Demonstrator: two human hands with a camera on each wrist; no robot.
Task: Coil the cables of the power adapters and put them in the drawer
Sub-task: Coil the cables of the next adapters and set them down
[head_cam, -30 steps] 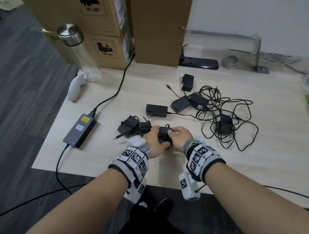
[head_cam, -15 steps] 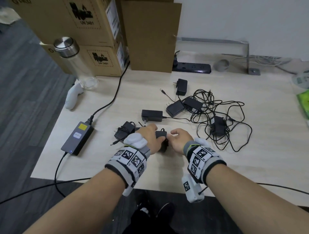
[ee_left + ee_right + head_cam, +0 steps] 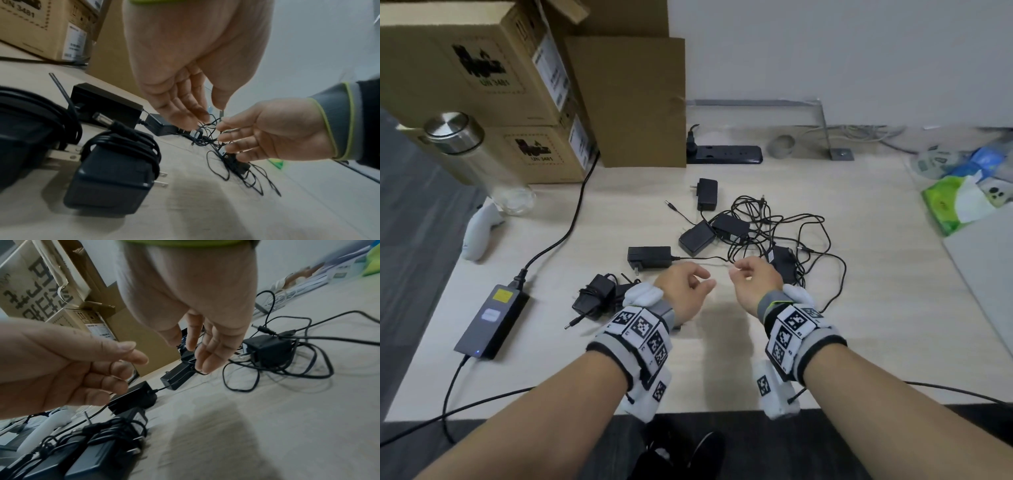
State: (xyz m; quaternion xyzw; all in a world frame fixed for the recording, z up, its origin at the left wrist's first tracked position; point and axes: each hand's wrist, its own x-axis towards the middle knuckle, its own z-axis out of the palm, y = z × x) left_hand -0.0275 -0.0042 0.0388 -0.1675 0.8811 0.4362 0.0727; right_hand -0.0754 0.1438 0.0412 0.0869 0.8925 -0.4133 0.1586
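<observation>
Both my hands hover just above the table (image 3: 722, 370), fingers loosely curled, holding nothing. My left hand (image 3: 702, 279) is right of the coiled black adapters (image 3: 594, 298), which lie side by side with cables wrapped round them (image 3: 115, 177) (image 3: 98, 449). My right hand (image 3: 738, 274) hangs at the near edge of the tangled cables (image 3: 791, 233). Several uncoiled adapters lie ahead: one with prongs (image 3: 650, 257), a pair (image 3: 697, 236), one farther back (image 3: 707, 193), and one in the tangle (image 3: 780, 262). No drawer is in view.
A grey power brick (image 3: 489, 322) with a thick cable lies at the left. Cardboard boxes (image 3: 482, 68), a glass bottle (image 3: 472, 161) and a white controller (image 3: 482, 229) stand back left. A power strip (image 3: 726, 154) lies by the wall, a green tissue pack (image 3: 955, 202) far right.
Both hands let go of the coiled adapter, which now lies beside the other coiled ones. The hands rose, moved apart and shifted forward towards the tangle.
</observation>
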